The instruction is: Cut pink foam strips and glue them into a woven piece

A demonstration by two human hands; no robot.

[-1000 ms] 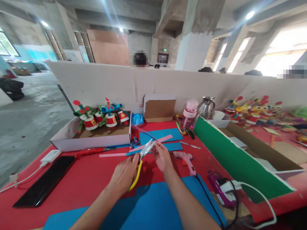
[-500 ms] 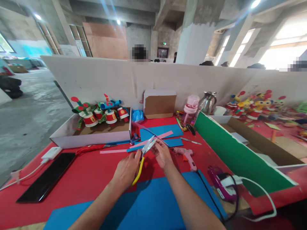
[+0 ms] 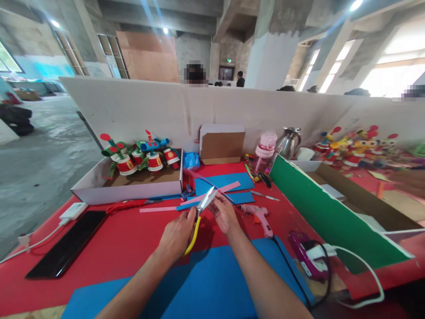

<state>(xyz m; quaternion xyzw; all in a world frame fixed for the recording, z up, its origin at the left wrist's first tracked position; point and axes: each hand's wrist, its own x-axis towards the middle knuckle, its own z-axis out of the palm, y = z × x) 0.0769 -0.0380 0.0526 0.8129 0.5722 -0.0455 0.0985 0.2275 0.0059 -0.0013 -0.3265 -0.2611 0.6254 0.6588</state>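
My left hand (image 3: 177, 235) is closed around the yellow-handled scissors (image 3: 195, 235). Their metal blades point up and away, close together, near the fingertips of my right hand (image 3: 226, 215). Those fingers pinch a thin paper strip (image 3: 203, 177), pinkish-purple, which runs up and left from them past the blade tips. Behind the hands, pink paper strips (image 3: 158, 209) lie on and beside blue paper pieces (image 3: 244, 180). A small dark coiled paper piece (image 3: 188, 193) rests near the box corner. Whether the blades touch the strip I cannot tell.
A white box (image 3: 133, 193) at left holds several paper-cup figures (image 3: 154, 162). A pink glue gun (image 3: 260, 217) lies right of my hands, its black cord trailing forward. Blue sheets (image 3: 199, 283), a black phone-like slab (image 3: 66, 246), a green-sided box (image 3: 318, 212) and a purple device (image 3: 307, 257) surround the workspace.
The scissor blades, slightly apart before, have come together. Both hands stay in nearly the same place. The whole view has shifted very slightly.
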